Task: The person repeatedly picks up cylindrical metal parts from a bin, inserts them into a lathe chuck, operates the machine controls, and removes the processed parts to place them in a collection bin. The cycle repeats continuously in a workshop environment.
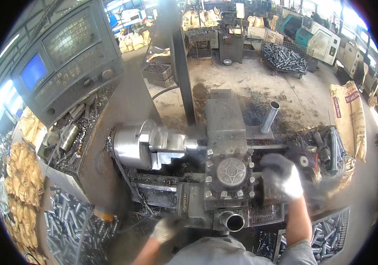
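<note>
My left hand (170, 228), in a white glove with dark fingers, is low in front of the lathe carriage (190, 198). Its fingers are smeared, so any grip is unclear. On the right, my gloved right hand (285, 174) hovers beside the square tool post (232, 171), which has bolts around its edge. Motion blurs those fingers as well. To the left of the tool post, a shiny chuck (131, 145) carries blurred jaws (167, 141) around a short metal workpiece (191, 145). An open metal tube (234, 221) stands at the carriage front.
A control panel (65, 53) rises at the left above a chip-filled tray (72, 137). Bins of metal tubes (67, 216) stand at the lower left and lower right (326, 234). An upright pipe (270, 117) stands behind the lathe. Hand tools (332, 148) and a paper sack (350, 119) are at right.
</note>
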Available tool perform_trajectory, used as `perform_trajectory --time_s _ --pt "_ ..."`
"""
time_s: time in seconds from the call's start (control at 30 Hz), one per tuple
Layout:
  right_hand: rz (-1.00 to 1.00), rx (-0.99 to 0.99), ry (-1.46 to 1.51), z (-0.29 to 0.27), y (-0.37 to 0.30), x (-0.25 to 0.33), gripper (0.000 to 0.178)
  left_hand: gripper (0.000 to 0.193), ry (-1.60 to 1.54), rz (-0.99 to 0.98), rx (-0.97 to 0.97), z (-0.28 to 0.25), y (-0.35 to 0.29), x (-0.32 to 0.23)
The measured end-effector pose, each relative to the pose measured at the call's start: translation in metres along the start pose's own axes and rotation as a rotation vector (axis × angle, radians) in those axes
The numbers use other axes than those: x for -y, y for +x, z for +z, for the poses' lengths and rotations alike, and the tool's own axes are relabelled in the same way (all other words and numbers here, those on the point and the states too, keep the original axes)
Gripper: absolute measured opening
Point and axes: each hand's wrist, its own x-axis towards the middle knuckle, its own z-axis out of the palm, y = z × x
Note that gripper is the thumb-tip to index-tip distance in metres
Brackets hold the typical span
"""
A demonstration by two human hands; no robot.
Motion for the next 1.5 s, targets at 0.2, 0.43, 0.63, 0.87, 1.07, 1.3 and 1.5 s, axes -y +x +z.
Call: perform_trajectory --time_s 0.2,0.43,0.63,0.87,1.07,1.3,1.5 --pt "-0.244 0.145 -0.024 0.016 0.059 0.051 0.036 0.060 0.270 0.471 -0.688 -0.076 0.081 -0.127" --pt "-0.134 0.610 -0.498 0.122 0.187 0.055 0.076 0.114 0.760 0.367 -0.705 -0.190 0.107 -0.126" --pt "0.189 0.852 -0.436 0.158 0.231 0.031 0.042 0.108 0.792 0.305 -0.750 -0.236 0.169 -0.097" --pt "0.347 0.785 -0.315 0.103 0.253 0.000 0.032 0.091 0.988 0.180 -0.473 -0.283 0.196 -0.152" --pt "0.081 0.697 -0.593 0.160 0.237 0.015 0.033 0.069 0.739 0.369 -0.540 -0.280 0.211 -0.118" --pt "0.107 -0.068 0.399 0.026 0.339 -0.099 0.032 0.069 0.661 0.565 -0.800 -0.271 0.202 -0.075" --pt "-0.148 0.856 -0.704 0.179 0.251 0.030 0.074 0.070 0.643 0.531 -0.782 -0.277 0.195 -0.095"
